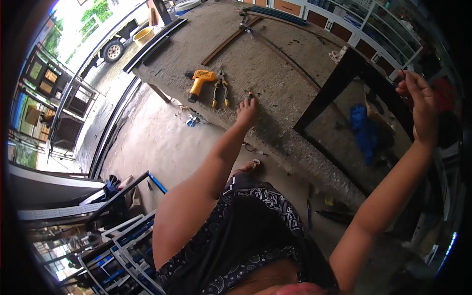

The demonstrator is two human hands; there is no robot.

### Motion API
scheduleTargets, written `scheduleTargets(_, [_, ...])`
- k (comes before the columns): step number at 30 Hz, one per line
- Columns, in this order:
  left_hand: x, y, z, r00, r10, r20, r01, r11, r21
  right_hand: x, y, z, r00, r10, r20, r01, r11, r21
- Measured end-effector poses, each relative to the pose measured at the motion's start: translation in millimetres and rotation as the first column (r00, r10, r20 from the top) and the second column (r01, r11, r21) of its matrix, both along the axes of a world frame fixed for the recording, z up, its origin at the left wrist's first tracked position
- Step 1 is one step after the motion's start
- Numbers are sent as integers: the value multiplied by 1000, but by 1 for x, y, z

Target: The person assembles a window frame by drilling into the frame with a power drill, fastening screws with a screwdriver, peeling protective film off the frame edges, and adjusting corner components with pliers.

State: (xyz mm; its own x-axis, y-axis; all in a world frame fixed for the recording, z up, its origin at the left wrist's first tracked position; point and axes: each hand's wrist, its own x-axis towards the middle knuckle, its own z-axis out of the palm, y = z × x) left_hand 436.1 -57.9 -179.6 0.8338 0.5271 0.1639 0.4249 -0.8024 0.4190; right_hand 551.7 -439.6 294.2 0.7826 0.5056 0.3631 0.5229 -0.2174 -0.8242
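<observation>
On the rough concrete-topped workbench (pixel 275 73), my left hand (pixel 247 112) has its fingers closed over the handle end of a small screwdriver (pixel 250 94) with a red and black handle. Left of it lie pliers (pixel 221 90) with yellow-black grips and a yellow cordless drill (pixel 199 83). My right hand (pixel 422 101) is raised at the right, beside a black rectangular frame (pixel 339 84). Its fingers pinch together at a small dark thing too indistinct to name. The frame rests on the bench and leans over its right part.
A blue cloth-like bundle (pixel 361 130) shows through the frame. Brown metal strips (pixel 228 43) and a long thin bar (pixel 285 56) lie farther back. White-framed cabinets (pixel 344 32) stand behind the bench. Metal frames (pixel 123 250) are stacked at lower left.
</observation>
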Motion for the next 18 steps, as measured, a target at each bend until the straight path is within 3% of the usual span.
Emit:
scheduleTargets(2, [-16,-6,32,963,-51,-264,85,989,122,-1,0,-1,999,-7,-35,9,998,60])
scheduleTargets(5, [-22,18,28,993,81,85,-77,996,-39,-13,2,5,987,-44,-157,60,993,100])
scheduleTargets(7, [-25,37,29,916,399,43,-399,917,-9,-21,0,6,985,-50,-164,69,991,112])
scheduleTargets(9, [-33,60,29,817,559,-143,-565,825,-7,-26,4,6,989,-67,-135,85,987,134])
scheduleTargets(12, [-41,91,29,863,434,-258,-463,884,-61,-19,-2,3,997,-5,-77,12,996,90])
scheduleTargets(15, [-26,122,4,861,470,-197,-492,866,-86,-28,3,4,995,-82,-53,86,994,72])
scheduleTargets(16, [-22,146,-21,885,427,-183,-463,771,-438,-29,4,3,993,-91,-74,98,992,85])
scheduleTargets(17, [-16,177,-50,908,389,-155,-369,572,-733,-29,3,4,990,-103,-92,112,989,97])
scheduleTargets(18, [-29,170,-24,911,410,48,-67,261,-963,-30,1,4,987,-121,-109,133,985,109])
